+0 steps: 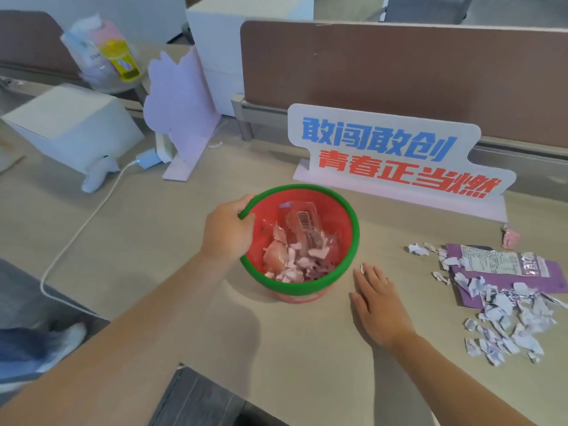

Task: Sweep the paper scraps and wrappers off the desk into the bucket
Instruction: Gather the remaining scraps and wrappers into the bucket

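Note:
A red bucket with a green rim (350, 216) stands on the beige desk (153, 241), holding pink paper scraps and a clear wrapper with a barcode. My left hand (226, 230) grips the bucket's rim at its left side. Flat on the desk just right of the bucket lies my right hand (376, 305), fingers apart and holding nothing. To the right of that hand lies a purple wrapper (504, 269) among several white and purple paper scraps (507, 327). A crumpled pink scrap (510, 238) sits further back.
A white sign with blue and red characters (396, 155) stands behind the bucket against a brown divider (399, 69). A pink card stand (181, 115), a white box (73, 124) and a white charger cable (83, 222) occupy the left. The desk's front edge runs below my arms.

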Available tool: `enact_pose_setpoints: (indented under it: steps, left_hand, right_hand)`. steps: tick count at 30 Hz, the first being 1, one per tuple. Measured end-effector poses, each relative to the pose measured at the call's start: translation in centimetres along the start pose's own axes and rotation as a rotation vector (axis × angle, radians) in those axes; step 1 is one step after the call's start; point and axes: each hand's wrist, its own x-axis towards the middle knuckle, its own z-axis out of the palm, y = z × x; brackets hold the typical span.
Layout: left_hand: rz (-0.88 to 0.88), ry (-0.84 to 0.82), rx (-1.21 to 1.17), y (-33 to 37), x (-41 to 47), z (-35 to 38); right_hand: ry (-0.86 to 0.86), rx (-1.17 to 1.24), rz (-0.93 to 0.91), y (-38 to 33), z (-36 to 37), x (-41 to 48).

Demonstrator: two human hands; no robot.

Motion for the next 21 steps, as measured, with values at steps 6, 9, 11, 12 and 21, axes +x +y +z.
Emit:
enact_pose_setpoints:
  steps: [6, 9, 11, 12, 21]
  left_hand:
    - [-0.021, 0.051, -0.017, 0.5, 0.1, 0.0]
    - [-0.031, 0.041, 0.029, 0.8, 0.2, -0.3]
    - [-0.024, 0.038, 0.051, 1.2, 0.5, -0.7]
    - [-0.017, 0.038, 0.069, 1.5, 0.6, -0.9]
    - [0.044, 0.016, 0.040, 4.7, -0.2, -1.5]
  right_hand:
    - [0.174, -0.012, 0.220, 0.3, -0.3, -1.3]
    - [0.121, 0.036, 0.328, 0.4, 0.1, -2.4]
    - [0.147, 0.090, 0.263, 0.4, -0.3, -2.7]
    - [0.192, 0.164, 0.253, 0.3, -0.8, -2.8]
    - [0.246, 0.453, 0.458, 1.3, -2.3, -4.0]
